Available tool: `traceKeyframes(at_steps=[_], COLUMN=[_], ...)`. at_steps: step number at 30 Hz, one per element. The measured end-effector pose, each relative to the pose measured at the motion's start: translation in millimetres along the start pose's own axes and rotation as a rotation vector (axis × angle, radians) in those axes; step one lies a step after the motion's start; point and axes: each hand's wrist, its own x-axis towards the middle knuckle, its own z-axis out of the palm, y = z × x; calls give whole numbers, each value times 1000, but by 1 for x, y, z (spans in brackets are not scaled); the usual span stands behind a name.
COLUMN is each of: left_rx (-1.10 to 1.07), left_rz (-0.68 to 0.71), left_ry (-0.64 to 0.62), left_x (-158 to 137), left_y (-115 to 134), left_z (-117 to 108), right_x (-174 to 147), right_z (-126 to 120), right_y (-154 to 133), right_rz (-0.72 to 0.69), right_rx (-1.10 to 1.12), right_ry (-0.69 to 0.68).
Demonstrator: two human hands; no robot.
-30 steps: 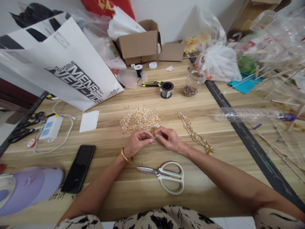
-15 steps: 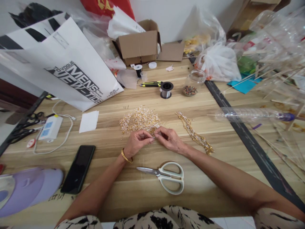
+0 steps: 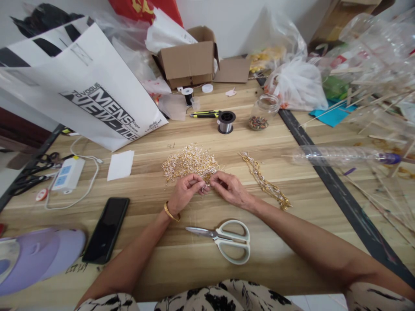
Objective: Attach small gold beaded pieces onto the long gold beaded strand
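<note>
At the near edge of a pile of small gold and silver beaded pieces (image 3: 191, 160), my two hands meet with fingertips almost touching. My left hand (image 3: 185, 194), with a gold bracelet (image 3: 171, 212) on its wrist, pinches a tiny wire-like beaded piece (image 3: 205, 187). Opposite it, my right hand (image 3: 231, 190) is closed in a pinch by the same piece; what lies between its fingertips is too small to make out. Gold and silver beaded strands (image 3: 266, 183) lie to the right. Scissors with white handles (image 3: 231, 239) rest below the hands.
Behind the pile are a wire spool (image 3: 226, 122), a utility knife (image 3: 205, 114) and a jar of beads (image 3: 263, 113). A phone (image 3: 106, 230), power strip (image 3: 68, 175) and white paper bag (image 3: 97, 86) stand left. Thin sticks and a plastic bottle piece (image 3: 350, 156) lie right.
My left fingertips have drawn slightly left, away from the right ones, and a small ring-like bit now shows at them. My right hand has hardly moved.
</note>
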Motion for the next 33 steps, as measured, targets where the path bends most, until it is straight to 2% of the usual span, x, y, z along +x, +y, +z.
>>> traceKeyframes(at_steps=[12, 19, 33], left_rx=[-16, 50, 57], left_rz=[-3, -2, -36], left_ry=[24, 17, 105], left_x=[-2, -2, -3], left_y=[1, 2, 7], left_z=[2, 1, 2], right_x=[1, 0, -1], right_z=[0, 0, -1], right_y=[0, -1, -5], right_rz=[5, 9, 4], right_rx=[11, 27, 30], right_ry=[3, 1, -21])
